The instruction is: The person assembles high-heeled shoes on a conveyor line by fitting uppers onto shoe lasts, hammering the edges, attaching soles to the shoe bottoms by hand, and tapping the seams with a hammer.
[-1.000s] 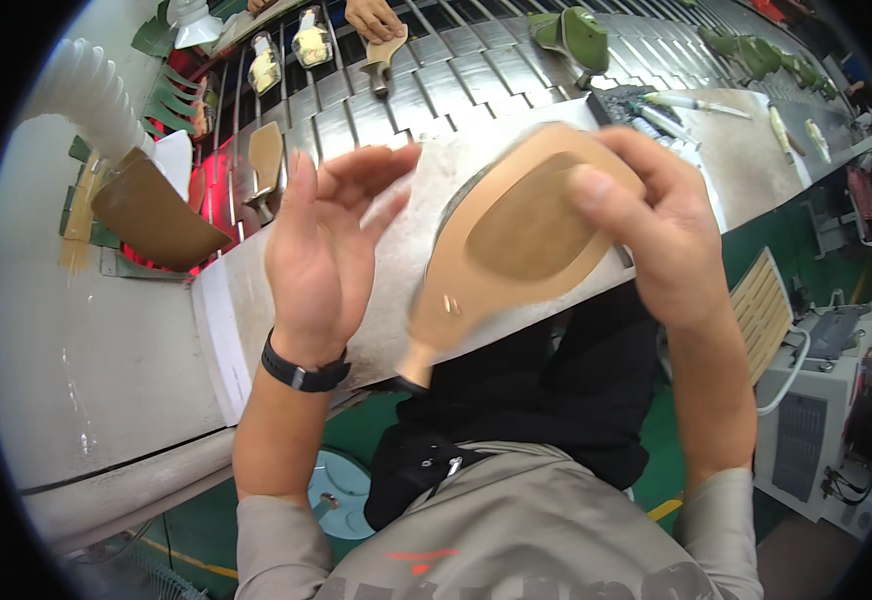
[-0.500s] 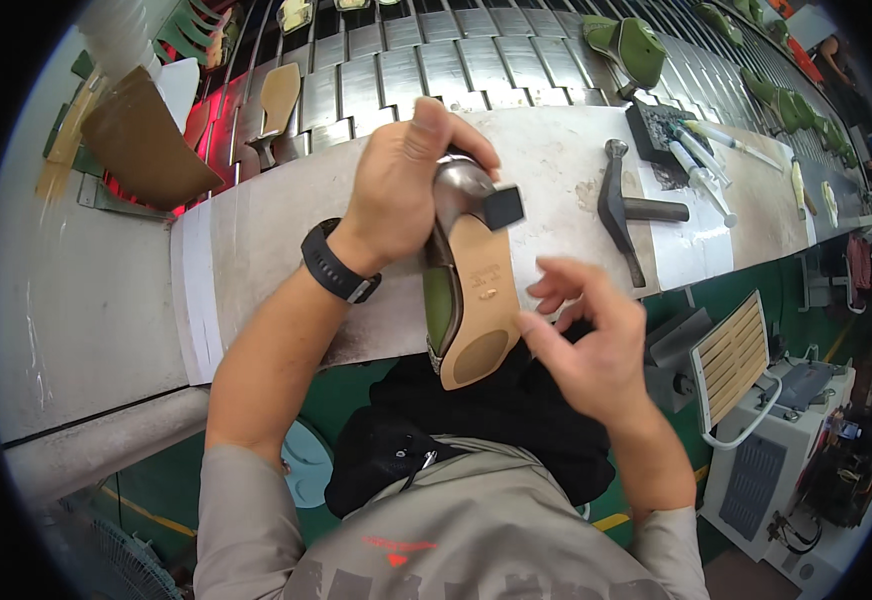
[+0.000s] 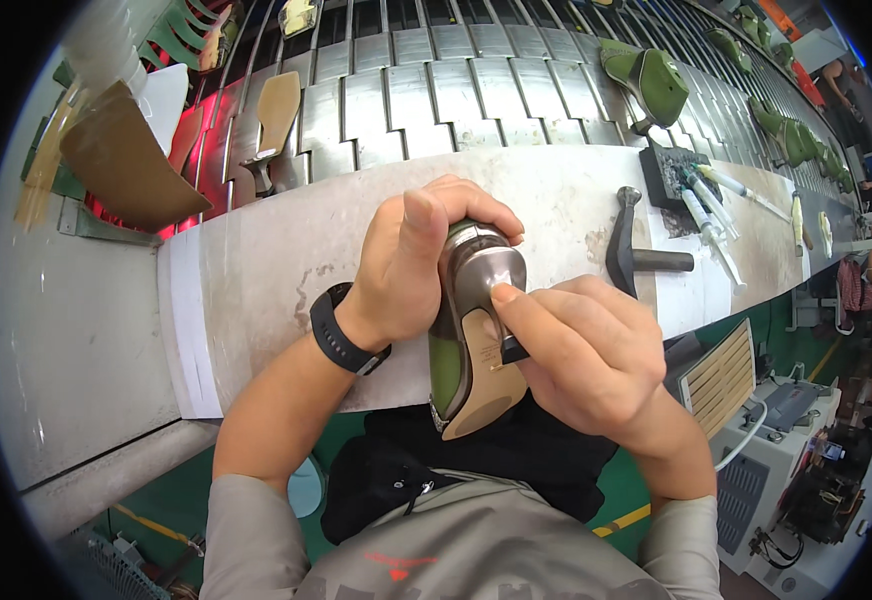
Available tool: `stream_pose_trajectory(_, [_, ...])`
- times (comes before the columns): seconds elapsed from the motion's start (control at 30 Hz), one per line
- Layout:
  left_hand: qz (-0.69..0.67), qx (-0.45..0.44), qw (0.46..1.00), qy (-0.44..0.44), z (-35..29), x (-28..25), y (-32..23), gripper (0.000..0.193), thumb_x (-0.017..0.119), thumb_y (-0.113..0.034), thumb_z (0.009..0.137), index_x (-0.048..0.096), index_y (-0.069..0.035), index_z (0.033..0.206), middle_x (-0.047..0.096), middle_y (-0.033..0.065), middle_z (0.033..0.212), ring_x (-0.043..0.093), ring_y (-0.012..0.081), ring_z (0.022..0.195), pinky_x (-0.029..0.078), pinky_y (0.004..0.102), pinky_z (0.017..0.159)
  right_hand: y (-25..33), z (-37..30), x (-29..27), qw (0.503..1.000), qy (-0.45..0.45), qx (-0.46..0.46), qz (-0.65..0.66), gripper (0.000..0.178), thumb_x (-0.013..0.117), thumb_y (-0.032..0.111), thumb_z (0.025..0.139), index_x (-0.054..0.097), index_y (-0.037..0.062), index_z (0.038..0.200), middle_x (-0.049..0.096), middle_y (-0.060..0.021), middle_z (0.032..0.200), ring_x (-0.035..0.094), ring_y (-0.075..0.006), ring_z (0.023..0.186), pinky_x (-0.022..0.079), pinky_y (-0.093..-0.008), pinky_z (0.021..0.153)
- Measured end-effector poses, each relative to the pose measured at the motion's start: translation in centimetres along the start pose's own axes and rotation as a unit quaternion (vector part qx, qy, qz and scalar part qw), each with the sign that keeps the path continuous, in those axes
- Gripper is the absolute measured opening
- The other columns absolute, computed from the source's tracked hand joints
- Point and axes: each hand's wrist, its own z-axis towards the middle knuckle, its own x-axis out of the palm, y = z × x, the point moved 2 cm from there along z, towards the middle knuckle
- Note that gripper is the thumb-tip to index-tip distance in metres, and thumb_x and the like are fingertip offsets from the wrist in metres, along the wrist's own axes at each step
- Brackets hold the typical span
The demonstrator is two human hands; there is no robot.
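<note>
A green high-heeled shoe (image 3: 446, 372) lies tilted, with its tan sole (image 3: 481, 400) facing up and its toe end toward me. My left hand (image 3: 406, 265) is wrapped round the heel end, thumb raised. My right hand (image 3: 596, 350) is closed at the heel, its index fingertip on the shiny metallic surface (image 3: 489, 272). A dark block-shaped heel tip (image 3: 513, 349) shows beside its curled fingers, which partly hide it. The right thumb is hidden.
On the worn pale bench (image 3: 256, 280) to the right lie a hammer (image 3: 624, 245), a black block (image 3: 668, 172) and several syringes (image 3: 711, 215). Beyond runs a slatted metal conveyor (image 3: 406, 100) with a tan sole piece (image 3: 278, 110) and green shoes (image 3: 656, 85). A curved brown sheet (image 3: 126, 160) stands left.
The shoe and my left hand have come nearer me, and the shoe has tilted. My right hand has moved from beside the sole onto the heel and closed. The view has shifted slightly.
</note>
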Motion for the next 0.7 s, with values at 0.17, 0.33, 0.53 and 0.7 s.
stream_pose_trajectory(0.17, [0.036,0.024,0.999,0.000,0.01,-0.27,-0.22,0.116,0.000,-0.084,0.098,0.076,0.003,0.102,0.073,0.0150,0.099,0.067,0.0231,0.093,0.052,0.0354,0.089,-0.53,-0.35,1.04,1.000,-0.025,0.002,0.005,0.047,0.075,0.005,0.063,0.074,-0.0067,0.109,0.066,-0.0082,0.084,0.061,-0.0190,0.062,0.050,-0.0303,0.051])
stream_pose_trajectory(0.33, [0.046,0.030,0.998,0.002,-0.11,-0.07,-0.13,0.115,0.000,-0.084,0.099,0.076,0.002,0.101,0.074,0.0145,0.099,0.067,0.0231,0.093,0.052,0.0354,0.087,-0.56,-0.19,1.14,1.000,-0.023,0.009,0.012,0.048,0.075,0.005,0.063,0.074,-0.0070,0.109,0.066,-0.0081,0.084,0.062,-0.0194,0.064,0.051,-0.0305,0.052])
stream_pose_trajectory(0.53, [0.009,0.080,0.996,-0.025,-0.02,-0.21,-0.25,0.097,0.016,-0.074,0.107,0.076,0.001,0.098,0.073,0.0149,0.093,0.066,0.0261,0.088,0.051,0.0364,0.084,-0.36,-0.04,1.09,1.000,-0.017,0.021,-0.002,0.047,0.073,0.007,0.063,0.074,-0.0070,0.108,0.065,-0.0074,0.083,0.061,-0.0189,0.063,0.050,-0.0302,0.051])
stream_pose_trajectory(0.7, [0.030,0.052,0.998,-0.001,-0.05,-0.43,-0.65,0.091,0.031,-0.078,0.104,0.076,0.001,0.099,0.074,0.0141,0.097,0.066,0.0222,0.090,0.051,0.0343,0.083,0.23,0.23,0.87,0.999,-0.009,0.029,-0.028,0.047,0.071,0.007,0.062,0.074,-0.0067,0.107,0.063,-0.0065,0.081,0.059,-0.0176,0.061,0.048,-0.0297,0.050])
